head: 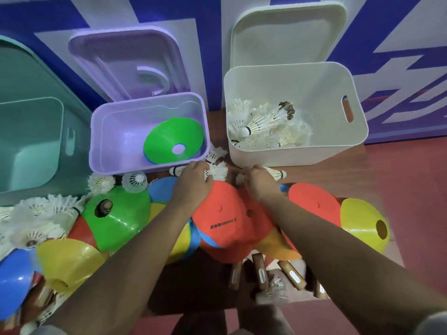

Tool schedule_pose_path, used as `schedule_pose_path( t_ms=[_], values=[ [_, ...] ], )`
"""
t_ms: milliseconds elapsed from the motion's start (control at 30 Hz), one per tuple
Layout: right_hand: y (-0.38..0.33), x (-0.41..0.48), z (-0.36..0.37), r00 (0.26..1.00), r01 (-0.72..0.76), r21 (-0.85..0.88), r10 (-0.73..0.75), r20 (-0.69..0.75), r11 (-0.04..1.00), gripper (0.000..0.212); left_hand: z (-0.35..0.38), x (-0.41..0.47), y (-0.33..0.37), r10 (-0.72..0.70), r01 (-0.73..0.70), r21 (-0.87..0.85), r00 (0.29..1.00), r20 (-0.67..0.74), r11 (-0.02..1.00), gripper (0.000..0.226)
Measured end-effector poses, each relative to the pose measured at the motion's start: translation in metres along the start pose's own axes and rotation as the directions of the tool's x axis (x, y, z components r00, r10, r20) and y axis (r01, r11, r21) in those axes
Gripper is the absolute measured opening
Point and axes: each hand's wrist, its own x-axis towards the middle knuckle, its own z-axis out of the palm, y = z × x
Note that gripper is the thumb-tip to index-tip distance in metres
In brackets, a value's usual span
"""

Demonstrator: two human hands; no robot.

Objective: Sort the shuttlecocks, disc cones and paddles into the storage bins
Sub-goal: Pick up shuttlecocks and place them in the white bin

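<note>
Item: mixed sports gear on the floor before 3 open bins, sorting part done.

White bin — held a heap of shuttlecocks. Purple bin — held a green disc cone over a blue one. Teal bin — showed nothing inside. The paddles, red-faced with wooden handles, lay unsorted under both forearms.

Left hand — fingers curled onto a clump of loose shuttlecocks just in front of the gap between the purple and white bins; how many it held could not be told. Right hand — fingers bent around a shuttlecock whose cork end stuck out to the right, just beside the white bin's front wall.

Remaining: more shuttlecocks at far left, disc cones in green, yellow and blue.

Risks, judged:
- A bunched handful was likely loosely held — 1 or 2 birds could drop in the lift.
- Feathers are brittle; a hard squeeze could bend them.
- The left-hand clump lay nearer the purple bin, so a short carry could put it among the cones.
- Forearms crossing the pile could drag paddles or cones.
</note>
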Motion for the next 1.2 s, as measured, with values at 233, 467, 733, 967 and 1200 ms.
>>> schedule_pose_path(
  t_ms=[233, 467, 733, 967, 1200],
  values=[
    [-0.023, -0.052, -0.039, 0.934, 0.109, 0.426, 0.055, -0.354, 0.898, 0.02, -0.005, -0.007, 0.005, 0.012, 0.037, -0.508, 0.996, 0.092, 0.86, 0.03],
    [-0.05, -0.058, -0.044, 0.949, -0.205, 0.973, 0.264, 0.17, 0.11, 0.006, -0.001, -0.003, 0.011, 0.033, 0.143, -0.828, 0.981, 0.191, 0.543, 0.052],
    [0.025, -0.02, -0.04, 0.964, -0.262, 0.049, 0.264, -0.022, 0.964, 0.032, -0.003, -0.013, -0.019, -0.003, 0.131, -0.702, 0.984, 0.18, 0.7, 0.058],
    [0.044, 0.003, -0.024, 0.97, -0.238, -0.079, 0.242, 0.04, 0.968, 0.033, 0.006, -0.011, -0.017, -0.025, 0.136, -0.71, 0.986, 0.165, 0.691, 0.066],
    [0.045, -0.018, -0.026, 0.988, -0.147, 0.044, 0.148, -0.043, 0.988, 0.047, 0.014, -0.011, -0.011, -0.03, 0.131, -0.7, 0.987, 0.155, 0.702, 0.058]
  ],
)
